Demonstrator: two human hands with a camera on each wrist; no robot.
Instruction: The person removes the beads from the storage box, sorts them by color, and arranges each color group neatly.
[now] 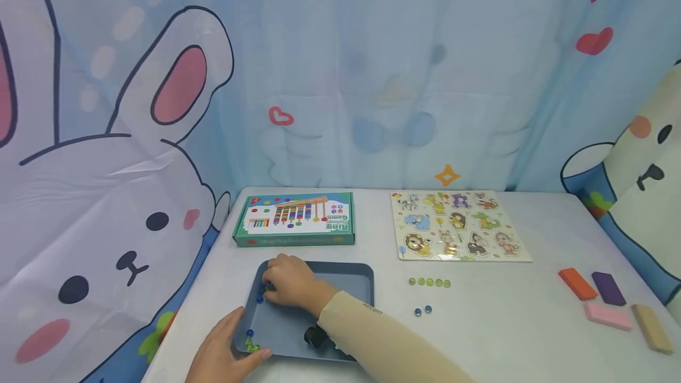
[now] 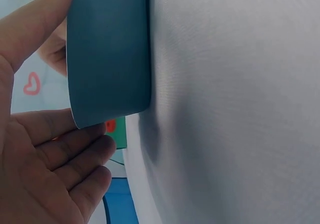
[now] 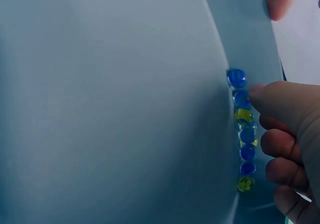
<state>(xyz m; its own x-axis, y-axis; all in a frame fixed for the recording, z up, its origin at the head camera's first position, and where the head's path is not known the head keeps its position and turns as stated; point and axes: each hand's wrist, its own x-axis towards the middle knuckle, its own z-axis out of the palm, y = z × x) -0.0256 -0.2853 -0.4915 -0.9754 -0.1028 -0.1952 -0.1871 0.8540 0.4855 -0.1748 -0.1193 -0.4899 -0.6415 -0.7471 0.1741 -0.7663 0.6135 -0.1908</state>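
Observation:
A blue-grey tray (image 1: pixel 287 330) holds blue and yellow-green marbles. My right hand (image 1: pixel 289 281) reaches into its far left corner, its fingers curled. In the right wrist view, the thumb tip touches a blue marble (image 3: pixel 241 98) in a row along the tray wall; the index fingertip is hidden, so I cannot tell whether the marble is pinched. My left hand (image 1: pixel 220 350) straddles the near left corner. In the left wrist view, its thumb (image 2: pixel 37 23) lies at the rim and its relaxed fingers reach behind the wall. More green marbles (image 1: pixel 252 345) lie in that corner.
Right of the tray lie a row of several green marbles (image 1: pixel 430 282) and two blue marbles (image 1: pixel 422 311). Behind stand a ring game box (image 1: pixel 295 240) and an animal puzzle board (image 1: pixel 457 226). Coloured blocks (image 1: pixel 608 315) lie at the far right. A printed curtain (image 1: pixel 383 75) hangs behind.

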